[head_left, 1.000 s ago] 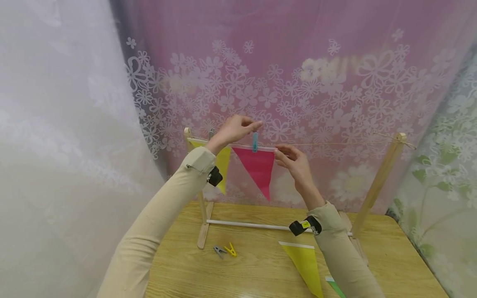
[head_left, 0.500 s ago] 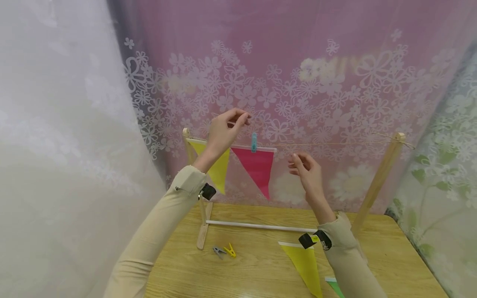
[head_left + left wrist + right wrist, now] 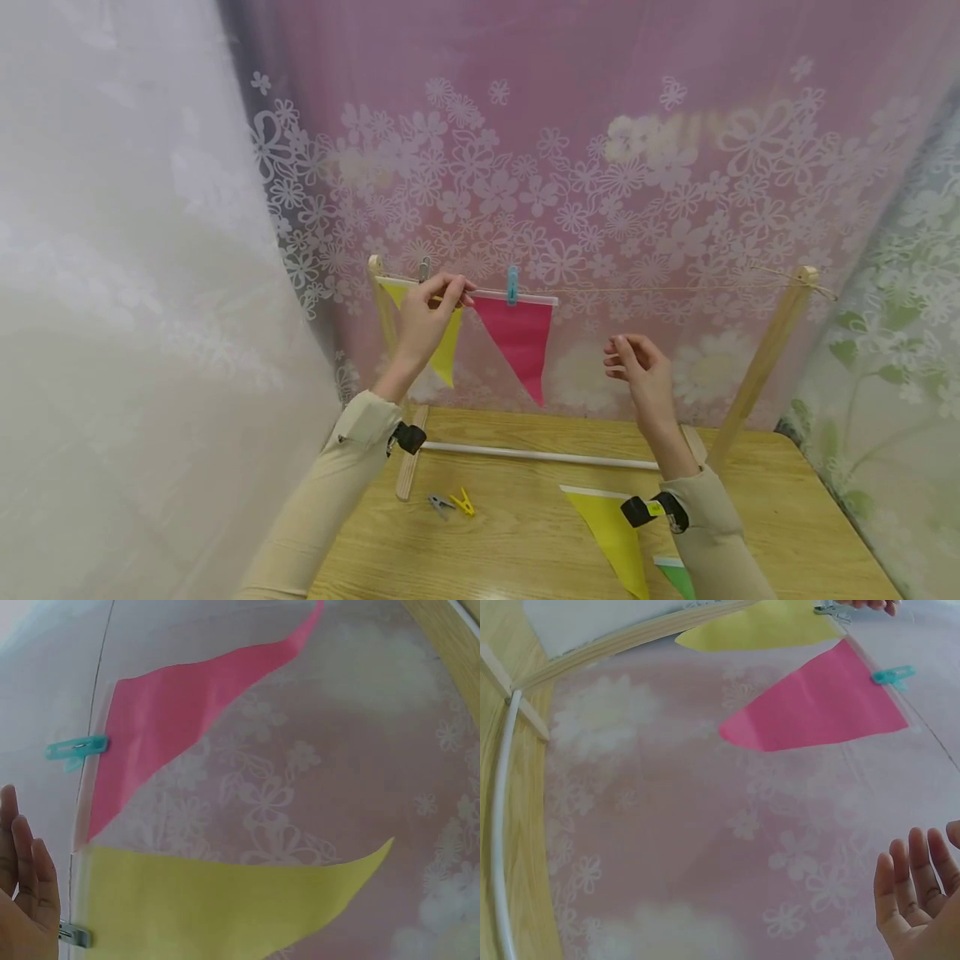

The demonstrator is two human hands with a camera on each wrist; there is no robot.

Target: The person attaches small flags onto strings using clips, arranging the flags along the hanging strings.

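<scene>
A pink triangular pennant (image 3: pixel 521 342) hangs from a twine line (image 3: pixel 645 289), held by a light-blue clothespin (image 3: pixel 512 286). To its left hangs a yellow pennant (image 3: pixel 202 900) with a grey clothespin (image 3: pixel 76 934) at its white top strip. My left hand (image 3: pixel 431 321) overlaps the gap between both pennants in the head view; the left wrist view shows its fingers (image 3: pixel 26 862) extended beside the line, holding nothing. Right of the pink pennant, below the line, my right hand (image 3: pixel 643 375) is raised in the air, its fingers (image 3: pixel 922 870) loosely bent with nothing in them.
Wooden posts (image 3: pixel 765 367) carry the line, with a white rod (image 3: pixel 525 454) low between them. On the wooden table (image 3: pixel 450 558) lie a grey clothespin (image 3: pixel 441 505), a yellow clothespin (image 3: pixel 464 502), a yellow pennant (image 3: pixel 611 533) and a green pennant (image 3: pixel 677 575). A flowered curtain hangs behind.
My right hand has let go of the pink pennant's right corner and moved right and down. My left hand has risen off the blue clothespin, then come down to the left.
</scene>
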